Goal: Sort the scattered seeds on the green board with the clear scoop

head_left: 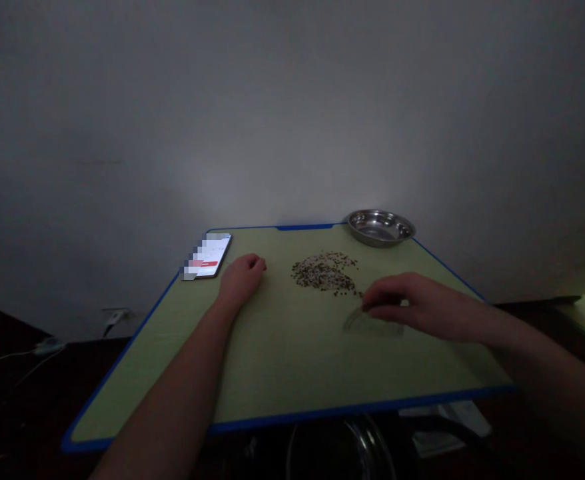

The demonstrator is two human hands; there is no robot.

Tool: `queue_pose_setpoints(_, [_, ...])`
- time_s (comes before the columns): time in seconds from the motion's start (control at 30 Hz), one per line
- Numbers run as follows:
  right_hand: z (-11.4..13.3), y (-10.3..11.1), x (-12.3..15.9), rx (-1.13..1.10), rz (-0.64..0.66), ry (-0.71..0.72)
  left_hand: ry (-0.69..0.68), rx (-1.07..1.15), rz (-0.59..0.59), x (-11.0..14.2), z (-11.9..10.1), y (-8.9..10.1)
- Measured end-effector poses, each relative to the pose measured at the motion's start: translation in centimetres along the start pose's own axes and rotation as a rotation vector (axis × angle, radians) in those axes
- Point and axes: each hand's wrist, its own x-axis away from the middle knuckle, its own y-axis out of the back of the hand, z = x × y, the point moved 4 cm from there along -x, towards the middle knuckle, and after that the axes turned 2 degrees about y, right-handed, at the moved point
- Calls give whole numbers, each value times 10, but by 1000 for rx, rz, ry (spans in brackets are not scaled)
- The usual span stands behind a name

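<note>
A loose pile of small dark and pale grains [322,273], perhaps seeds or beans, is spread over the middle of the pale green tabletop. My left hand [242,275] rests on the table to the left of the pile, its fingers curled closed with nothing visible in them. To the right of the pile, my right hand [397,300] is closed in a pinch, thumb and fingertips together. Whatever is between those fingertips is too small and dark to make out. Under the right hand stands a clear, see-through dish [355,323], partly hidden by the fingers.
A shiny metal bowl [381,230] stands at the table's back right corner. A phone [215,257] with a lit screen lies at the left edge. The green table [292,373] has a blue rim and stands against a grey wall. Below its front edge is a dark, glossy round object [337,447].
</note>
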Motion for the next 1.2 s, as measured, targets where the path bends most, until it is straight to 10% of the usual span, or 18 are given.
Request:
queue_pose_setpoints(0.27, [-59,18,-2,63,-11,-67,0,-37,12,0,0,1])
queue_pose_setpoints(0.77, [-4,-19,-104,228,30,145,2,-41,22,-1,3,1])
queue_pose_setpoints(1.2, [-40,2,-147,326,-157,-2,22,-60,21,-1,2,0])
